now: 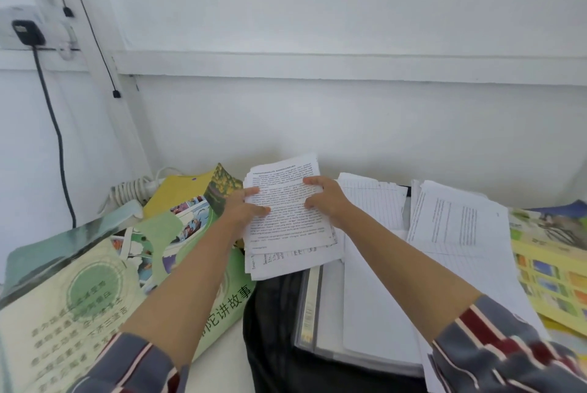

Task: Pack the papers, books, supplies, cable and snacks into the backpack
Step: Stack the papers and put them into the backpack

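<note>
Carefully now, I think the stack of papers [287, 227] could slip: its sheets are not lined up, and the lowest ones poke out, so they may slide loose or bend going into the backpack [273, 335]. The left hand [244, 213] and right hand [325, 200] each have a grip clamped on one side of the stack, fingers curled round it. I see it held just above the backpack's far end. The papers look white, thin, full of black print, with ragged edges.
</note>
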